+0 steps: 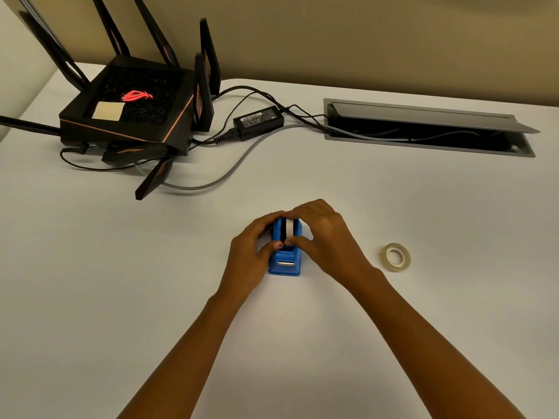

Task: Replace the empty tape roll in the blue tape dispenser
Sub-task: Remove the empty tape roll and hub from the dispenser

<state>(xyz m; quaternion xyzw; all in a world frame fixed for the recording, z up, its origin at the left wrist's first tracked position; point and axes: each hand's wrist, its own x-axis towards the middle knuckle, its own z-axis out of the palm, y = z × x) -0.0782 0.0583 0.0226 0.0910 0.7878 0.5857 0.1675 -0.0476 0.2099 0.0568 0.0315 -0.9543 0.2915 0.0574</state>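
Note:
The blue tape dispenser stands on the white table in the middle of the view, its cutter end toward me. A roll with a white band on a black hub sits in its top slot. My left hand clasps the dispenser's left side, thumb on top. From the right, my right hand wraps over the dispenser, its fingers and thumb pinching the roll. A separate clear tape roll lies flat on the table to the right, apart from both hands.
A black router with tall antennas stands at the back left, its cables and power brick trailing to an open cable hatch at the back right. A grey cable loops in front of the router.

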